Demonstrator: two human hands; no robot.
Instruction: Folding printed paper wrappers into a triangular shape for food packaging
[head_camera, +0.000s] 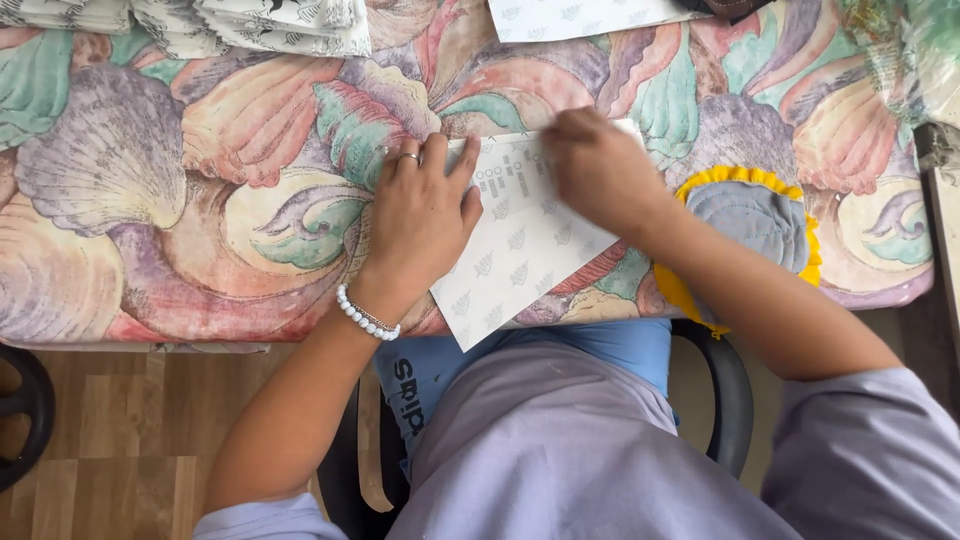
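Pressing flat on the work, my left hand (418, 222) lies palm down with fingers spread, released rather than clenched, its fingertips on the left edge of a white patterned paper sheet (520, 245). That sheet rests tilted on the shell-print tablecloth (150, 200), its lower corner overhanging the table's near edge above my lap. On this hand a ring (409, 157) circles one finger, and a white bead bracelet (366, 315) sits at the wrist. My right hand (595, 165) rests on the upper right part of the same sheet; it is blurred, so I cannot tell whether its fingers pinch the paper or merely press it. Just beside my right forearm lies a round grey quilted pad with a yellow frilled rim (748, 215). More patterned paper sheets (250, 25) are stacked at the far edge of the table, well apart from both hands.
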